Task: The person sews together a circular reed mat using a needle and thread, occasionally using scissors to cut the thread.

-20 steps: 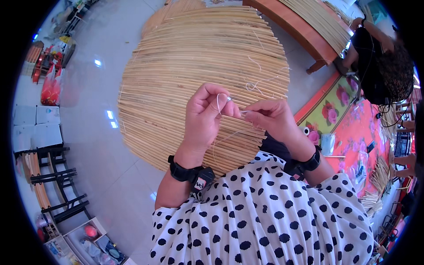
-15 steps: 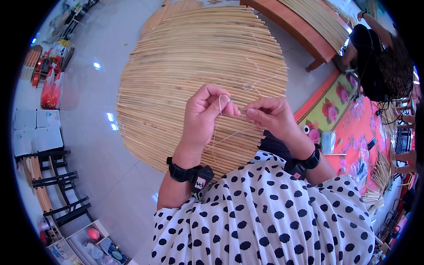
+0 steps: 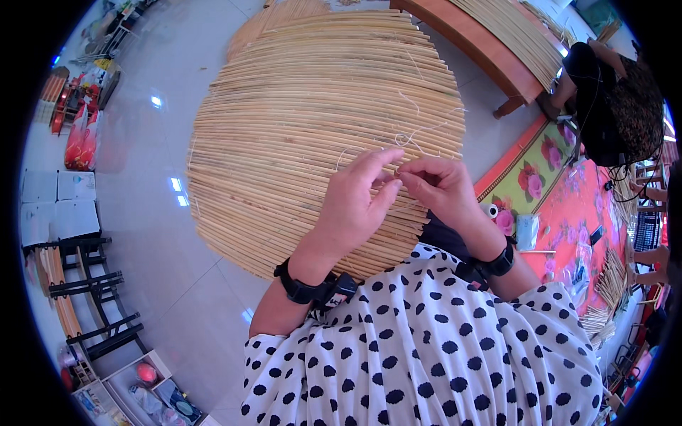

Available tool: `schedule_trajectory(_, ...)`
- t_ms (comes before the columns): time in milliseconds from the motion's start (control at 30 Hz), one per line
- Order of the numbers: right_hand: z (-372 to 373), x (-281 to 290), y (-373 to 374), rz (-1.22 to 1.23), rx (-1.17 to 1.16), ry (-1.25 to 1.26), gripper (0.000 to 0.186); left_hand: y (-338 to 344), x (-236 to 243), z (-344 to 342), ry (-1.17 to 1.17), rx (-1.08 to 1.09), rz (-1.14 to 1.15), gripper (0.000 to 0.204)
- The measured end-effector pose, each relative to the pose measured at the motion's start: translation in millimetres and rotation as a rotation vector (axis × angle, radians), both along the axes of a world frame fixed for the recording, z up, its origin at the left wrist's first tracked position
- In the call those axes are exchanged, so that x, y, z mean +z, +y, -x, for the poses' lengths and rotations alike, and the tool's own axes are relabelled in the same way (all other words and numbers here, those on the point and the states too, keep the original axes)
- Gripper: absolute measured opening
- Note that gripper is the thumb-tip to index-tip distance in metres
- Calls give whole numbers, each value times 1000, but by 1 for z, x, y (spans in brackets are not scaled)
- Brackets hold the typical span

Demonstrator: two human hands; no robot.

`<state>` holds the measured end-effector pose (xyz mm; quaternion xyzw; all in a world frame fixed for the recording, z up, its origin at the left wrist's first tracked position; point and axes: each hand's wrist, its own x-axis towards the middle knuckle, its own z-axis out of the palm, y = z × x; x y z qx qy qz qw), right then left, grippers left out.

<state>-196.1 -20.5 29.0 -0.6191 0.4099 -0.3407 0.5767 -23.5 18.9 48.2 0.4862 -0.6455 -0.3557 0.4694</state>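
A large rounded mat of pale straw-like stalks (image 3: pixel 284 135) lies before me, its stalks side by side. Over its near right part my left hand (image 3: pixel 359 202) reaches toward my right, thumb and forefinger apart, the other fingers partly hidden. Close to its fingertips, my right hand (image 3: pixel 440 188) is closed in a pinch on something too small to make out. Thin white thread (image 3: pixel 403 139) lies in a loop on the mat just beyond my fingers. Another thread loop (image 3: pixel 346 150) shows beside the left hand's knuckles.
A wooden bench (image 3: pixel 490 64) with stalks on it stands at the far right, beside a seated person (image 3: pixel 604 99). A flowered red mat (image 3: pixel 561 206) with stalk bundles (image 3: pixel 611 280) covers the right floor. Folded black-framed furniture (image 3: pixel 89 291) and an open box (image 3: pixel 142 387) are at left.
My left hand has turned and moved right, its fingers spreading near the right fingertips. The thread hanging from it no longer shows below. My right hand has barely moved and keeps its pinch.
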Motion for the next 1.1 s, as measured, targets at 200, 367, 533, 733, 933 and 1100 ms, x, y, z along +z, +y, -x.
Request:
schedule_trajectory(200,3,1,-1,-56,12,10,13,-3,-6,1,-22,23,-31,27)
schedule_trajectory(367,7,-7,-3,-192,22,1,14,-3,-10,-1,-88,55,-39,18)
schedule_trajectory(533,11,-14,-3,-307,-23,-117,14,-1,-15,4,-226,113,92,12)
schedule_trajectory(733,30,-25,-17,-536,-18,-499,15,-2,-12,4,-74,147,34,9)
schedule_trajectory(933,19,-9,-3,-297,-78,-468,36,0,-6,10,-5,163,34,7)
schedule_trajectory(1100,25,1,3,-204,88,-295,38,0,-2,20,-260,124,212,10)
